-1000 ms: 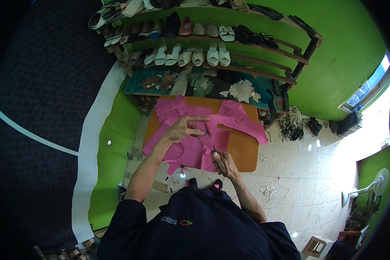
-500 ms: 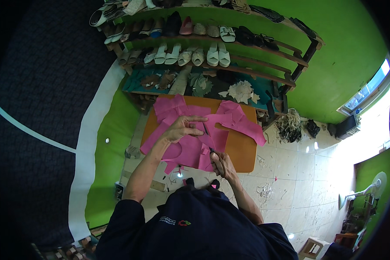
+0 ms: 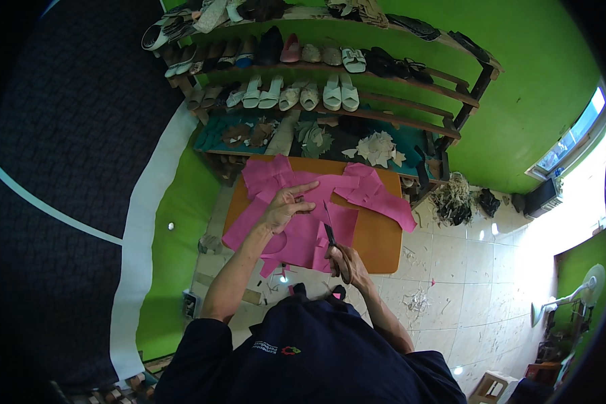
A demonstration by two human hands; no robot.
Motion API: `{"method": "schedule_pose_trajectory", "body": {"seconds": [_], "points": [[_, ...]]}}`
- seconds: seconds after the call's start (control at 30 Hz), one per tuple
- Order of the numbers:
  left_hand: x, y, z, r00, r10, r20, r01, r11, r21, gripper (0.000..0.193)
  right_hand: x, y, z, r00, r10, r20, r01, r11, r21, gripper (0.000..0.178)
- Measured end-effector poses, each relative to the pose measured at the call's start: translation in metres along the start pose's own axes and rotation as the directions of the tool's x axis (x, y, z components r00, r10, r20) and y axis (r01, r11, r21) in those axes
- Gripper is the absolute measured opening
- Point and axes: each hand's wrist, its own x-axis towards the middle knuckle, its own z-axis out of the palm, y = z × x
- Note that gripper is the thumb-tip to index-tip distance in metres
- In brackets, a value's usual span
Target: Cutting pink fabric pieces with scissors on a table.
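Note:
Pink sheet material [image 3: 303, 232], flat with cut edges and a curved cut-out, lies across an orange-brown table [image 3: 377, 246]. Above its middle is my left hand [image 3: 286, 210], fingers stretched and apart; I see nothing gripped between them. My right hand [image 3: 349, 264], near the table's front edge, is closed round the handles of dark scissors [image 3: 330, 234]. The blades point away from me over the pink material, slightly right of my left fingertips. Further right, a long pink piece [image 3: 384, 200] reaches past the table's edge.
Behind the table a wooden rack [image 3: 397, 114] holds several shoes and material scraps [image 3: 377, 148]. Cuttings [image 3: 417, 303] litter the tiled floor on the right, with a fibrous heap [image 3: 453, 198] by the rack. A white fan [image 3: 589, 286] stands far right.
My left fingers have come away from the pink piece they held at the blades. The scissors now point clear of it, turned more straight ahead. The view has shifted slightly.

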Motion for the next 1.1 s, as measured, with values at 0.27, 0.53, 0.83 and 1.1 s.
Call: {"method": "schedule_pose_trajectory", "body": {"seconds": [0.27,0.53,0.83,1.1], "points": [[-0.018,-0.052,0.015,0.934,0.045,-0.354,-0.093,0.988,-0.122,0.069,0.006,0.008,0.010,0.924,0.058,-0.378,0.014,0.983,0.184,0.051],[-0.031,-0.076,0.034,0.947,0.008,-0.320,-0.024,0.999,-0.046,0.071,0.025,0.014,-0.003,0.920,0.049,-0.390,0.073,0.954,0.292,0.037],[-0.034,-0.074,0.041,0.950,0.055,-0.308,-0.076,0.996,-0.056,0.076,0.033,0.023,0.006,0.910,0.035,-0.414,0.186,0.857,0.481,0.032],[-0.026,-0.071,0.026,0.959,0.001,-0.284,-0.015,0.999,-0.051,0.075,0.028,0.007,0.007,0.916,0.036,-0.400,0.136,0.910,0.393,0.032]]}}
